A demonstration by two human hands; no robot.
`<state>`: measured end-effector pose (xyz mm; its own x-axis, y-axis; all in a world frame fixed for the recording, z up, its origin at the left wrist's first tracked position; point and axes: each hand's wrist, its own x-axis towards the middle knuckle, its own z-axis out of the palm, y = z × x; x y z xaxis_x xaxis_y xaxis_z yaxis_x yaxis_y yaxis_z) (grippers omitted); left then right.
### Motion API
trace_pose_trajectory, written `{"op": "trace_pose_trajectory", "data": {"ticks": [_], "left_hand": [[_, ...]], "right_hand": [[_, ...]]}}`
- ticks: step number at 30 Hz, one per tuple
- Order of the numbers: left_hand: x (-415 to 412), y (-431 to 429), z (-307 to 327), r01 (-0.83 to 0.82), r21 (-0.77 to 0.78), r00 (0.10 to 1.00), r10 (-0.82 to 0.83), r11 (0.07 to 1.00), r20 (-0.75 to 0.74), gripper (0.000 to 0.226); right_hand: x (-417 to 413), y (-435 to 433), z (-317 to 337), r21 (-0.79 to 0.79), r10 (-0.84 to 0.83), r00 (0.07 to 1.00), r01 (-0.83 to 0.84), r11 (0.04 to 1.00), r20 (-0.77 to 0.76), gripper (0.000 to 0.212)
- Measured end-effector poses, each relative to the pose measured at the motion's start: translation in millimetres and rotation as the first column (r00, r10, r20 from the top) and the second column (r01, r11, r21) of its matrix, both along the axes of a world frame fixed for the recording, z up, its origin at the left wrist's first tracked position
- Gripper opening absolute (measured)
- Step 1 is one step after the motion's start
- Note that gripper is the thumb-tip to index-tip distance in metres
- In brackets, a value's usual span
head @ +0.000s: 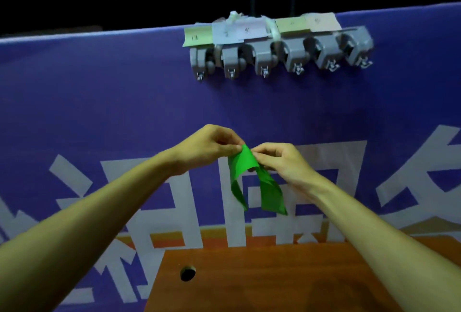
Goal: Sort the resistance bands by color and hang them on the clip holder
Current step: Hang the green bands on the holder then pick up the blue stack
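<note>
Midway up the banner (99, 99), well below the holder (279, 54), the left hand (212, 147) and right hand (279, 159) each have a grip clamped on the top fold of the green band (243, 164), whose two tails hang free above the table (274, 276). The thin band could slip from such a fingertip pinch, or go to the wrong clip (230, 67), since the labels (237, 31) are too blurred to read. No other bands show; the clips' openings are hard to make out.
</note>
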<state>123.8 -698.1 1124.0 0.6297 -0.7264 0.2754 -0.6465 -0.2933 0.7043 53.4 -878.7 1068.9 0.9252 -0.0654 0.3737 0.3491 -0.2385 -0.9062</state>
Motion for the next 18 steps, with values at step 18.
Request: {"op": "trace_pose_trajectory", "data": {"ticks": [18], "left_hand": [[57.3,57.7,73.9,-0.121,-0.093,0.993,0.119,0.988,-0.02,0.014]], "right_hand": [[60.6,38.3,115.7,0.063,-0.036,0.992,0.028,0.998,0.122,0.008]]}}
